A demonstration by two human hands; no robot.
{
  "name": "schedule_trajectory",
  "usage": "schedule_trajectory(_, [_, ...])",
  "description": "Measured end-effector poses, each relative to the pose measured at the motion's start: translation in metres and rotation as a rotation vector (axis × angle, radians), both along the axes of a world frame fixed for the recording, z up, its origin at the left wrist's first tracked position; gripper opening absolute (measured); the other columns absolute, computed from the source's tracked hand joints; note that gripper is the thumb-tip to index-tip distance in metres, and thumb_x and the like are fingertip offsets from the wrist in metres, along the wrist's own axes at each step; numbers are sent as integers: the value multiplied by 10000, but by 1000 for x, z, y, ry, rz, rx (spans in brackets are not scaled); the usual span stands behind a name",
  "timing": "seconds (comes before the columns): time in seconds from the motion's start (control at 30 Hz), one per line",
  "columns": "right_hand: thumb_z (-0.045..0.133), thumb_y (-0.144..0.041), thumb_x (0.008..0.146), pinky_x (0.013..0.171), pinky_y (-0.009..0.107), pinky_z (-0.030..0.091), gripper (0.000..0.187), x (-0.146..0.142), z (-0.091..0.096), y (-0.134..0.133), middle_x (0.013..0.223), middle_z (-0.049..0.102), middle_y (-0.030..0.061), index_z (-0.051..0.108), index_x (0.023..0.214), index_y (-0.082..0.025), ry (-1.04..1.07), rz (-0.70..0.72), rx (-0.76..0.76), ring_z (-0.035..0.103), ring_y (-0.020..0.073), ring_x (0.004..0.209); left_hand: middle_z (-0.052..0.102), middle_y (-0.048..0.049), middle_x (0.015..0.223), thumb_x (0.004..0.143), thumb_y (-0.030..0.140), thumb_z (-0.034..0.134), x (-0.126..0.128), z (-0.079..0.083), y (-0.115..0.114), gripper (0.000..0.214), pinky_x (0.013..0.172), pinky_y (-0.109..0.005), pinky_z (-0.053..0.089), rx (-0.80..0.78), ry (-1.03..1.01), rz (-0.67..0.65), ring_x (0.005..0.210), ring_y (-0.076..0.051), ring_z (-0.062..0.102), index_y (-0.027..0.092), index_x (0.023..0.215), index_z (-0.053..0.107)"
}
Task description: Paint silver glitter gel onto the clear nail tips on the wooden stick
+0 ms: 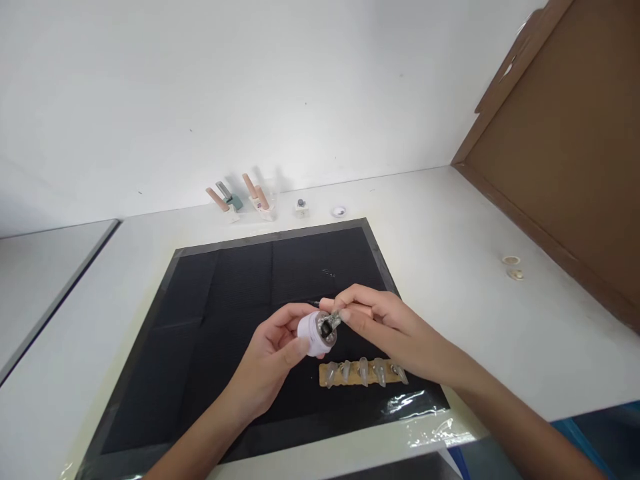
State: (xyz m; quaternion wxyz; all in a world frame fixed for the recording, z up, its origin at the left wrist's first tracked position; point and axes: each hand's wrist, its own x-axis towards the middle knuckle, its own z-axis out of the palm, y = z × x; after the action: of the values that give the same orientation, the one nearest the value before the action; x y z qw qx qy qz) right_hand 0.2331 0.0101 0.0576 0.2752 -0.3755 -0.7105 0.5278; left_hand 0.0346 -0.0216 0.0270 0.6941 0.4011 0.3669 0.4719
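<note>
Over the black mat, my left hand point(275, 357) is closed around a small white cylinder point(314, 333), whose end has a dark centre ringed by shiny spots. It may be a handheld nail lamp. My right hand point(375, 317) pinches a small clear, glittery piece, apparently a false nail tip point(335, 319), right at that end; whether they touch cannot be told. A peach-handled nail polish brush point(326, 305) also lies in the right fingers, its thin dark tip pointing left. Below the hands is a tan strip point(345, 377) carrying several clear false nail tips point(363, 371).
Several nail polish bottles point(265, 208) stand along the wall, near a small clear jar point(301, 209) and a round white dish point(339, 211). Two small round pieces point(515, 274) lie at right. A cardboard panel point(560, 147) borders the right side. The black mat point(235, 287) is taped down.
</note>
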Motion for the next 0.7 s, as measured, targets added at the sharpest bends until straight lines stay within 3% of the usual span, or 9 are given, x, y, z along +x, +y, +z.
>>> schedule_trajectory(0.2, [552,-340,913,875,367,485,188,23,2,9,1042,684,28,618,1086,-306,85,-183,8,588,220,1080,708,-51,736,700,460,748,-5,3,4,368,538,-180,490,-97,-7,14,571,-109,614,145,885,710])
schedule_trajectory(0.3, [572,-254,909,708,274,514,203,31,2,10,1114,680,-3,635,1085,-333,184,-138,87,641,134,825,706,-52,710,688,482,748,-8,1,5,393,522,-185,489,-109,32,13,556,-113,614,137,874,711])
schedule_trajectory(0.4, [529,-207,934,542,242,460,218,30,-3,9,1079,692,-24,687,1020,-329,303,-41,180,546,65,558,701,-47,687,691,495,739,-8,0,5,400,517,-187,488,-120,65,16,552,-115,613,136,866,713])
schedule_trajectory(0.53, [562,-182,915,667,301,441,218,22,-10,9,918,720,-21,690,1028,-318,382,-2,319,562,126,734,702,-38,668,686,494,744,-7,0,5,392,522,-189,488,-110,80,3,551,-113,611,143,860,716])
schedule_trajectory(0.7, [541,-149,921,722,322,427,236,16,-12,7,970,686,-9,678,1043,-297,365,3,327,554,140,828,709,-30,681,692,465,750,-7,-1,4,357,529,-189,486,-92,90,-28,565,-113,611,159,874,722])
